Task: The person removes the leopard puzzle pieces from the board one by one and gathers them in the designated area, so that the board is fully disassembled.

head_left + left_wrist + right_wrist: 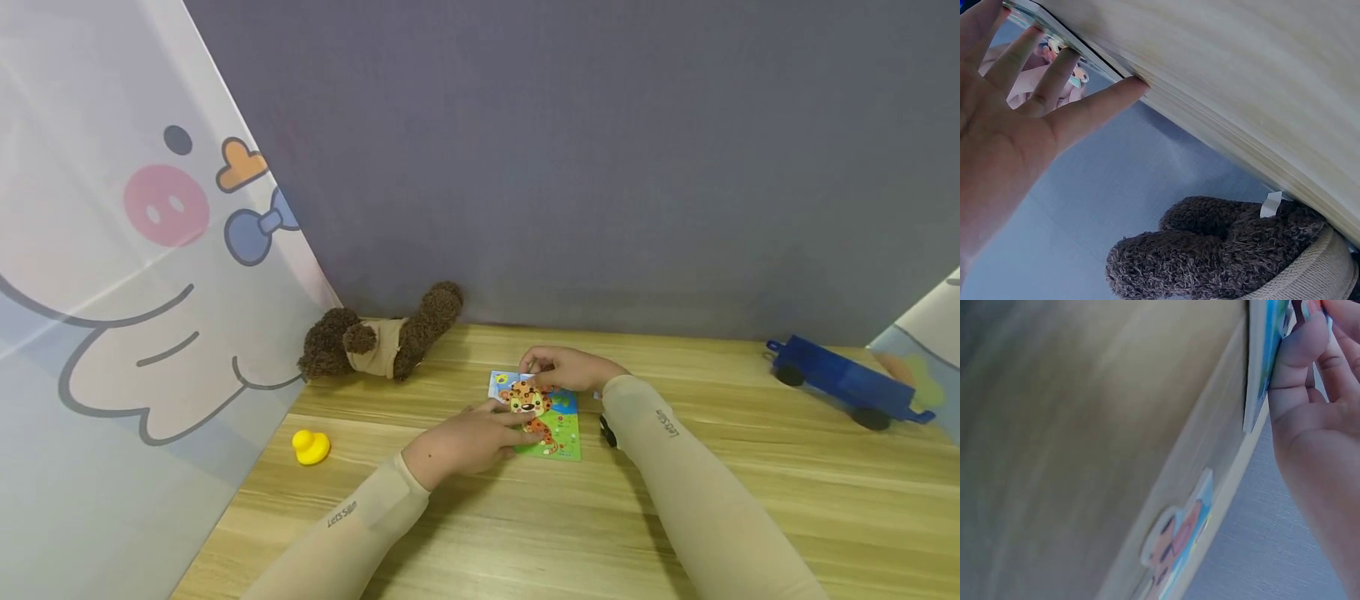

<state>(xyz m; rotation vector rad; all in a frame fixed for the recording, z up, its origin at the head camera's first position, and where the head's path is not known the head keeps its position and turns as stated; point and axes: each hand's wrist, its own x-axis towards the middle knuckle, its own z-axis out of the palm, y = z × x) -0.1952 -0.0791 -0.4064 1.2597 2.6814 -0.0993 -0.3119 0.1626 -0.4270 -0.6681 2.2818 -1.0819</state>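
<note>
A small jigsaw puzzle (567, 435) with a spotted leopard on green grass and blue sky lies flat on the wooden table. My left hand (474, 437) rests over its left side, fingers straight and spread; in the left wrist view the fingertips (1138, 85) reach the puzzle and its edge. At the top of the puzzle, my right hand (576, 369) pinches a small puzzle piece (1312, 306) between thumb and fingers. The right fingers partly hide this piece. Beside the puzzle, a loose piece (1175, 540) with an orange and pink print shows in the right wrist view.
A yellow rubber duck (311, 447) sits at the left of the table (480, 533). Against the grey back panel (562, 167) lies a brown plush toy (375, 346). The blue toy wagon (847, 379) stands far right. Next to my right sleeve shows a small black object (607, 432).
</note>
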